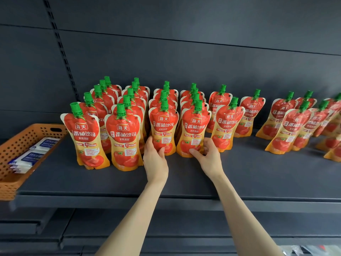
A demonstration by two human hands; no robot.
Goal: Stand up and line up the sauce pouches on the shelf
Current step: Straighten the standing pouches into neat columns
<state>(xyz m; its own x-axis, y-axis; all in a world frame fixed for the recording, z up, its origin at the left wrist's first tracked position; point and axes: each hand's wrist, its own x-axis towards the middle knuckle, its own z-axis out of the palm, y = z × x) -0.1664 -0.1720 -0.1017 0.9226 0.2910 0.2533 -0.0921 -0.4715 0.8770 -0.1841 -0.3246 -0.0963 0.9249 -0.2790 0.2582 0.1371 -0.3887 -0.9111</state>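
Several red-and-orange tomato sauce pouches with green caps stand upright in rows on the dark shelf [110,182]. My left hand [155,159] grips the lower part of the front pouch of the third row [163,124]. The base of the front pouch of the fourth row [194,128] is held by my right hand [208,154], thumb in front and fingers round its right side. Two front pouches at the left [86,137] [125,139] stand further forward. More pouches to the right [227,124] [293,130] stand loosely, some leaning.
An orange perforated basket [20,143] with white-and-blue packets sits at the shelf's left end. The shelf's front edge [184,197] runs below my wrists. A slotted upright [60,47] rises on the back wall. Lower shelves lie beneath.
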